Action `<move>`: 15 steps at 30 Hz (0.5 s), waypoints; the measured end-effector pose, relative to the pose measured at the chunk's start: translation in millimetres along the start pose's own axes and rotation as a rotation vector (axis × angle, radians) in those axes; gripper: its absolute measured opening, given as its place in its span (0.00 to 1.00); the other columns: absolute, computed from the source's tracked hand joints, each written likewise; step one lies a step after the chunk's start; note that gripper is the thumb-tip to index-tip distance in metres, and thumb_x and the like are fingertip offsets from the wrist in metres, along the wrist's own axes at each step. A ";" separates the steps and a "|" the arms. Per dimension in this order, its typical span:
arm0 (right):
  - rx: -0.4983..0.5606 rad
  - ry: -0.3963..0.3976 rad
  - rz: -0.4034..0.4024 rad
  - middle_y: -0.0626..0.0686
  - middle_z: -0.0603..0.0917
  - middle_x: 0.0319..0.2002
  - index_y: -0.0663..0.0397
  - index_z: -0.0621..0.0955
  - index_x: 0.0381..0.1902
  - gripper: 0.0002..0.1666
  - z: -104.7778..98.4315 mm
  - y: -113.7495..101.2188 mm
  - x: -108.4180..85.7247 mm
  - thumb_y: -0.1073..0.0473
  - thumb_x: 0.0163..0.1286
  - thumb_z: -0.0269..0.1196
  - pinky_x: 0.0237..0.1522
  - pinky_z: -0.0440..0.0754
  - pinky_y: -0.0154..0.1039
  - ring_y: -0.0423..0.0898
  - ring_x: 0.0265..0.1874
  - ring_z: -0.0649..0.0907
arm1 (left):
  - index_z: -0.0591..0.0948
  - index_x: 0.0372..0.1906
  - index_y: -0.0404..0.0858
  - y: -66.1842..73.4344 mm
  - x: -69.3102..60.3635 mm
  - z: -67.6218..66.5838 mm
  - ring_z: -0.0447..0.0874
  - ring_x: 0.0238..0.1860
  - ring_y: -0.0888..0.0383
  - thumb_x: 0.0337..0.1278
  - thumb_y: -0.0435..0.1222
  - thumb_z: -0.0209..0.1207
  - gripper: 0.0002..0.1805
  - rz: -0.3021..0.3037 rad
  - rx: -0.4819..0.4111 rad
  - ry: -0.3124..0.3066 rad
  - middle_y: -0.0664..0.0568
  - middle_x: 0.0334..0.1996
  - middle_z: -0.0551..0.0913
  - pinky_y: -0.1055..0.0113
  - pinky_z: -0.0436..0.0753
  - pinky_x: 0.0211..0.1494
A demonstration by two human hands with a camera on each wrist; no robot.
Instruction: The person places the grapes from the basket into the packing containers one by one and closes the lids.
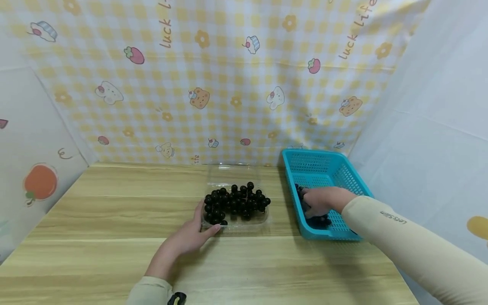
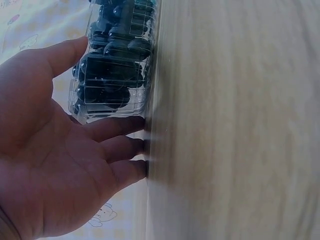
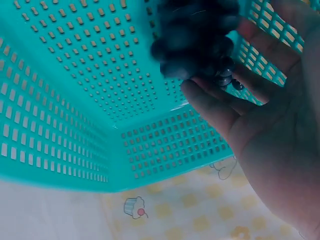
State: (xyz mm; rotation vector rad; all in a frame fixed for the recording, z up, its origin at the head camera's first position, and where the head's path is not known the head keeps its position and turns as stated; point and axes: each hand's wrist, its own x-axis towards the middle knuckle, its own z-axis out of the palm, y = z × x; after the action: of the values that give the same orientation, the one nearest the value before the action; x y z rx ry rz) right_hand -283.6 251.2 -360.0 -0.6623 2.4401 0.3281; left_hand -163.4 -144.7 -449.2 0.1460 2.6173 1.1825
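Observation:
A clear plastic box [image 1: 233, 173] with its lid raised at the back sits mid-table, and a bunch of black grapes [image 1: 244, 203] lies in it. At the box's left end my left hand [image 1: 189, 237] holds it, thumb on the near edge and fingers along the side. To the right, my right hand [image 1: 324, 200] reaches down into a turquoise basket [image 1: 352, 173]. There its thumb and fingers grip a second bunch of dark grapes [image 3: 195, 42], blurred in the right wrist view. Part of that bunch is hidden by the hand in the head view.
Both things stand on a wood-grain table [image 1: 114, 212]. A yellow checked cloth [image 1: 213, 84] hangs along the back edge, with white cloth on both sides. The basket's tall perforated walls surround the right hand, and its right side lies near the right-hand cloth.

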 end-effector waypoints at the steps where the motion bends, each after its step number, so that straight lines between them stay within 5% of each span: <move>1: -0.010 0.003 0.003 0.69 0.61 0.83 0.50 0.81 0.22 0.22 0.6 1.4 -0.9 0.50 0.78 0.66 0.46 0.81 0.49 0.64 0.56 0.87 | 0.29 0.87 0.42 0.4 0.1 -0.1 0.69 0.74 0.22 0.74 0.62 0.58 0.61 -0.001 0.000 -0.001 0.26 0.83 0.54 0.27 0.68 0.77; 6: -0.027 0.057 -0.001 0.69 0.66 0.79 0.50 0.83 0.25 0.15 4.0 12.1 -3.5 0.57 0.75 0.68 0.39 0.79 0.44 0.51 0.36 0.85 | 0.29 0.87 0.41 1.9 -0.1 -0.8 0.69 0.74 0.22 0.75 0.61 0.58 0.61 0.000 0.005 -0.003 0.25 0.82 0.55 0.28 0.68 0.77; 8: -0.034 0.089 0.002 0.72 0.65 0.78 0.59 0.86 0.37 0.10 4.3 16.8 -3.1 0.57 0.75 0.69 0.38 0.81 0.44 0.48 0.33 0.83 | 0.29 0.87 0.41 2.4 -0.4 -1.1 0.69 0.73 0.22 0.75 0.61 0.58 0.61 0.001 0.004 -0.001 0.25 0.82 0.55 0.28 0.69 0.77; 12: -0.009 0.122 0.086 0.80 0.58 0.79 0.76 0.70 0.73 0.44 2.8 23.9 -0.9 0.47 0.75 0.70 0.57 0.88 0.55 0.64 0.55 0.87 | 0.29 0.87 0.41 2.4 -0.7 -1.2 0.69 0.74 0.22 0.75 0.61 0.58 0.61 -0.001 0.001 0.003 0.26 0.82 0.55 0.28 0.69 0.77; 15: 0.084 0.116 0.195 0.81 0.57 0.79 0.78 0.54 0.81 0.58 3.3 26.4 2.6 0.42 0.76 0.68 0.72 0.77 0.65 0.74 0.73 0.73 | 0.29 0.87 0.41 1.7 -1.2 -1.0 0.69 0.74 0.23 0.75 0.61 0.58 0.61 -0.004 0.003 0.004 0.26 0.83 0.55 0.28 0.68 0.77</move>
State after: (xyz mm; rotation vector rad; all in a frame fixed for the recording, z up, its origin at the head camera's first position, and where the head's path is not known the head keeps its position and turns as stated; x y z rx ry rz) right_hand -297.8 273.7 -362.1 -0.4181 2.6201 0.2694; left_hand -162.6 -144.4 -447.1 0.1388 2.6214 1.1791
